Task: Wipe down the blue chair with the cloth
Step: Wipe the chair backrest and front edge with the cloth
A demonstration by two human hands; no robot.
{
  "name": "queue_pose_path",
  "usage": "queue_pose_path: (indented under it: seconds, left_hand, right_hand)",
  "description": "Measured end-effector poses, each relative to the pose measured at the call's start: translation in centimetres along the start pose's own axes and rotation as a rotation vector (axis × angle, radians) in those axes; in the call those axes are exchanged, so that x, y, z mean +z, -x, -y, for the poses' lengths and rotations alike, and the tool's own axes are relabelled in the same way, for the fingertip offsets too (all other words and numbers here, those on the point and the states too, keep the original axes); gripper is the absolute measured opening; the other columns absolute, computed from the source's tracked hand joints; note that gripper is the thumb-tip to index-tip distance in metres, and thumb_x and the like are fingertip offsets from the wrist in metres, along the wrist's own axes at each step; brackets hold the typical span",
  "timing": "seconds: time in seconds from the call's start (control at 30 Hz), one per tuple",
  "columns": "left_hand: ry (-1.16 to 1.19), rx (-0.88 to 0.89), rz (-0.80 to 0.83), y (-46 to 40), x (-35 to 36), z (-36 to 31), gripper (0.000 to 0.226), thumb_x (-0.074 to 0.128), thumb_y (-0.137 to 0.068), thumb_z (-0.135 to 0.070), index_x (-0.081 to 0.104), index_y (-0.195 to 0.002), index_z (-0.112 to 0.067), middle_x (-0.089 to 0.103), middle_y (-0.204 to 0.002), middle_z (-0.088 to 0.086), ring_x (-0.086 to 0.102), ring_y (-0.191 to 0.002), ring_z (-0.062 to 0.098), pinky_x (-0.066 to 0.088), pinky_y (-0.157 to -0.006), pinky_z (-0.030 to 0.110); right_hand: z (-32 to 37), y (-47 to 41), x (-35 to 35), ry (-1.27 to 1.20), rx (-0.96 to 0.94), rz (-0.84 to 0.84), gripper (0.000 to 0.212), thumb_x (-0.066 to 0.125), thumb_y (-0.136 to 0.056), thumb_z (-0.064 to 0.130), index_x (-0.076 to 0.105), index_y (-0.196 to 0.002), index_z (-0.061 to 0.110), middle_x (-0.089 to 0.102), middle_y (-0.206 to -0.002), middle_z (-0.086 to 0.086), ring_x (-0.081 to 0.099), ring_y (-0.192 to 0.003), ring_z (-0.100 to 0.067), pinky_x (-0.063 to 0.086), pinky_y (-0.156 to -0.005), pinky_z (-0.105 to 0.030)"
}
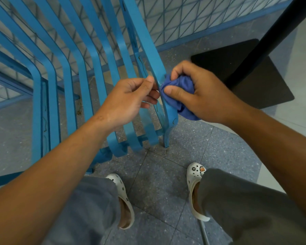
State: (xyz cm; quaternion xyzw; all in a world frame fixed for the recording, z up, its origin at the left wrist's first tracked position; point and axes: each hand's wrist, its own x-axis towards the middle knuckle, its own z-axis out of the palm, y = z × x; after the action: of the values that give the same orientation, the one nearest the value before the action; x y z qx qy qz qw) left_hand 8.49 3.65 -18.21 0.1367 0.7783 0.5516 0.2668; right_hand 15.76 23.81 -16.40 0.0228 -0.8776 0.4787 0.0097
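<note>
Nearest: two legs in grey trousers, two white clogs — left clog [121, 200], right clog [196, 190], the right one with small charms on top. Both stand on the grey speckled floor [159, 183].

Two bare forearms reach forward to one spot.

Left hand [131, 98]: fingers curled, thumb and fingertips pinching the edge of the chair's rightmost slat from the left side.

Right hand [193, 92]: fingers and thumb curled round one bunched blue cloth [180, 85], pressing it to the same slat from the right. A tail of cloth hangs out below the palm.

The two hands sit just beside each other with the slat between them.

One blue chair [88, 71], metal, roughly seven or eight curved slats that run down the back and bend into the seat; it fills the left and centre of the view. One front leg touches the floor just below the hands.

Farther right: one dark square base [251, 82] flat on the floor, one dark post [279, 27] rising from it.

Farthest: blue wire-mesh fence [193, 20] behind the chair.
</note>
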Motion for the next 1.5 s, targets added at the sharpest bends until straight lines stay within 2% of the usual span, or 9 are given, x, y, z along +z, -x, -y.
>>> queue_pose_path:
  seconds: [0.2, 0.3, 0.37, 0.53, 0.73, 0.9, 1.13, 1.3, 1.5]
  left_hand:
    - [-0.012, 0.016, 0.022, 0.0, 0.1, 0.0, 0.04, 0.052, -0.103, -0.044, 0.073, -0.103, -0.01, 0.077, -0.094, 0.003, 0.074, -0.091, 0.022, 0.057, -0.08, 0.032]
    - [-0.082, 0.07, 0.099, 0.5, 0.3, 0.3, 0.046, 0.059, -0.091, -0.052, 0.072, -0.102, -0.01, 0.076, -0.093, 0.004, 0.073, -0.09, 0.019, 0.056, -0.077, 0.023]
    - [-0.186, 0.127, 0.13, 0.8, 0.5, 0.7, 0.044, 0.062, -0.087, -0.053, 0.072, -0.1, -0.012, 0.076, -0.093, 0.002, 0.072, -0.089, 0.018, 0.057, -0.077, 0.022]
    - [-0.372, 0.233, 0.137, 1.0, 0.8, 1.6, 0.037, 0.064, -0.089, -0.053, 0.071, -0.092, -0.017, 0.071, -0.085, -0.004, 0.068, -0.082, 0.012, 0.055, -0.074, 0.022]
    - [-0.384, 0.275, 0.108, 0.7, 0.8, 1.7, 0.025, 0.065, -0.096, -0.044, 0.07, -0.087, -0.022, 0.069, -0.079, -0.009, 0.065, -0.075, 0.004, 0.047, -0.069, 0.014]
    - [-0.404, 0.276, 0.105, 0.8, 1.0, 1.8, 0.031, 0.064, -0.096, -0.049, 0.07, -0.089, -0.019, 0.07, -0.082, -0.003, 0.067, -0.077, 0.01, 0.052, -0.069, 0.019]
    - [-0.441, 0.293, 0.115, 1.6, 1.0, 2.7, 0.017, 0.066, -0.093, -0.052, 0.069, -0.089, -0.036, 0.07, -0.085, -0.019, 0.065, -0.076, -0.002, 0.05, -0.068, 0.013]
    - [-0.398, 0.297, 0.061, 1.6, 1.5, 2.4, 0.027, 0.061, -0.096, -0.051, 0.07, -0.085, -0.028, 0.068, -0.079, -0.018, 0.061, -0.071, -0.005, 0.043, -0.066, 0.008]
    - [-0.401, 0.291, 0.06, 1.8, 2.1, 2.2, 0.025, 0.059, -0.097, -0.052, 0.065, -0.077, -0.038, 0.069, -0.077, -0.015, 0.062, -0.071, 0.0, 0.047, -0.066, 0.015]
  right_hand:
    - [-1.8, 1.2, -0.2, 0.079, 0.085, 0.191, 0.023, 0.069, -0.093, 0.038, 0.058, -0.104, 0.021, 0.067, -0.094, 0.006, 0.064, -0.087, -0.007, 0.053, -0.074, -0.029]
    - [-3.2, 2.0, -0.1, 0.16, 0.109, 0.328, 0.023, 0.071, -0.092, 0.037, 0.058, -0.104, 0.023, 0.064, -0.094, 0.009, 0.061, -0.086, -0.002, 0.046, -0.071, -0.022]
    - [-4.0, 2.4, -0.4, 0.232, 0.116, 0.393, 0.021, 0.071, -0.092, 0.036, 0.059, -0.103, 0.022, 0.063, -0.094, 0.008, 0.059, -0.085, -0.004, 0.046, -0.075, -0.025]
    - [-4.3, 2.7, -1.8, 0.108, 0.105, 0.245, 0.026, 0.064, -0.088, 0.048, 0.059, -0.101, 0.027, 0.064, -0.092, 0.009, 0.062, -0.085, -0.006, 0.051, -0.072, -0.026]
    - [-4.4, 3.4, 1.9, 0.081, 0.028, 0.199, 0.03, 0.075, -0.089, 0.039, 0.056, -0.097, 0.017, 0.064, -0.089, 0.009, 0.06, -0.083, -0.009, 0.05, -0.072, -0.027]
    - [-5.6, 3.9, 2.3, 0.259, 0.035, 0.326, 0.027, 0.073, -0.091, 0.038, 0.058, -0.096, 0.017, 0.063, -0.094, 0.001, 0.059, -0.088, -0.017, 0.051, -0.082, -0.045]
    - [-4.2, 3.7, -0.2, 0.07, -0.004, 0.219, 0.023, 0.071, -0.091, 0.039, 0.061, -0.098, 0.02, 0.066, -0.091, 0.007, 0.062, -0.085, -0.007, 0.051, -0.074, -0.024]
    - [-4.2, 4.1, 2.3, 0.095, 0.028, 0.187, 0.028, 0.071, -0.092, 0.036, 0.057, -0.097, 0.012, 0.066, -0.089, 0.002, 0.064, -0.084, -0.019, 0.053, -0.078, -0.046]
    - [-5.4, 4.9, 3.5, 0.172, 0.037, 0.117, 0.03, 0.072, -0.09, 0.046, 0.056, -0.093, 0.021, 0.062, -0.087, 0.011, 0.062, -0.082, -0.013, 0.055, -0.075, -0.046]
